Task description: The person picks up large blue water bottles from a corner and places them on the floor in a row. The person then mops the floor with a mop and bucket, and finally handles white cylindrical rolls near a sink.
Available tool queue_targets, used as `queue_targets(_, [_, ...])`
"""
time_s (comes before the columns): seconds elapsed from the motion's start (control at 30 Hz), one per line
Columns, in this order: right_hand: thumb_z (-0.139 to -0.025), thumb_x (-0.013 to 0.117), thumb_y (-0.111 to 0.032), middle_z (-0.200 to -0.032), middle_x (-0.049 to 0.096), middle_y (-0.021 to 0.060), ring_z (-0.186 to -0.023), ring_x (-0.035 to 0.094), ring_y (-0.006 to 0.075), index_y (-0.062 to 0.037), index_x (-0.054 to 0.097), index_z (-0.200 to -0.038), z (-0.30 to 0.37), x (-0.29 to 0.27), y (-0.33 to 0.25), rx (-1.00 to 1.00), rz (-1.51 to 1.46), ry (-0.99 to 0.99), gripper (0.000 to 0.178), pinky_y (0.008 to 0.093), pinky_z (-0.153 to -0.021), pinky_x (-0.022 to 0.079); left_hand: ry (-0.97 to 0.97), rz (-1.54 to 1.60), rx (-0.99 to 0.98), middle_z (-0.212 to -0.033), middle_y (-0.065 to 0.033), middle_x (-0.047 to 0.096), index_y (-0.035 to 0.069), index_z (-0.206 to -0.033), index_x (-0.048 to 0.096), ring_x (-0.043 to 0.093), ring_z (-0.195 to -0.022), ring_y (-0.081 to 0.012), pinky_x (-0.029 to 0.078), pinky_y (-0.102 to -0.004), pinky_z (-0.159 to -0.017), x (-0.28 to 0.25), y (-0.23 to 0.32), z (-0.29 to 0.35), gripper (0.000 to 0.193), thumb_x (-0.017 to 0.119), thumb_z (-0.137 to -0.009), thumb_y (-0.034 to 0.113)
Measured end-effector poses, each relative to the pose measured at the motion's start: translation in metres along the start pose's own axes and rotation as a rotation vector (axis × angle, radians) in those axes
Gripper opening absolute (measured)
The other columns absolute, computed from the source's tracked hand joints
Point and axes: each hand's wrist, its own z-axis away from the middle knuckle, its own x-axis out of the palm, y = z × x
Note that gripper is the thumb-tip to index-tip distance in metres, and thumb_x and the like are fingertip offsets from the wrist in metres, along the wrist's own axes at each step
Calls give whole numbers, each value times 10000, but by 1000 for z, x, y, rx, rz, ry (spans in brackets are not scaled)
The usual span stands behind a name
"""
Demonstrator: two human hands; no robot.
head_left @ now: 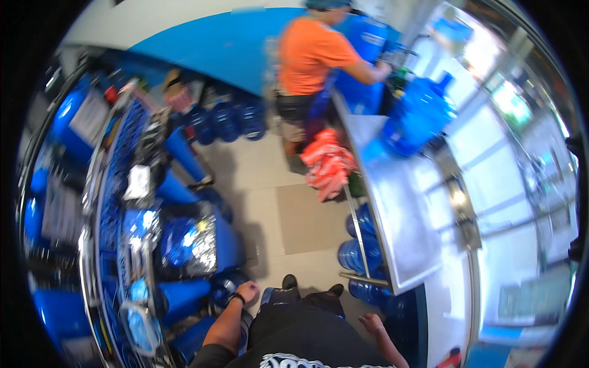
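Observation:
My left hand [248, 291] hangs beside my left hip, a dark band on its wrist. Its fingers are loosely bent, slightly apart, and hold nothing visible. Closest to it is a blue water jug [228, 287] low on the left. On the other side, my right hand [370, 322] hangs below the near end of a metal counter [402, 245], also loosely open with nothing seen in it. Several blue water jugs [356, 254] lie under that counter. A large clear-blue jug [417, 116] stands on the counter's far part.
Ahead, a person in an orange shirt [310, 58] works at the counter beside a tall blue drum [363, 67]. An orange-and-white cloth [328, 164] hangs off the counter's side. Racks [110, 202] with blue containers line the left. Tiled floor [307, 218] runs between.

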Motion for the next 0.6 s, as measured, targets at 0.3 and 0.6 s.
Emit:
queue_targets(0.3, [-913,645,-459,-1083,722,208,-1064,674,363,-35,739,-1101,35,16,-8,138,-302,85,473,424,-945,507,-125,-134,40,-993,-105,752,93,-1034,749,712,-945,-226,547,-370,-873,-14,51,-28,330,749,-869,380])
queue_targets(0.6, [-915,640,-450,-1120,719,196,-1106,658,364,-48,731,-1124,54,55,-1,190,-314,60,463,418,-966,501,-157,-129,170,-1018,-101,749,97,-1068,746,708,-970,-229,541,-362,-884,-21,98,-46,357,737,-870,394])
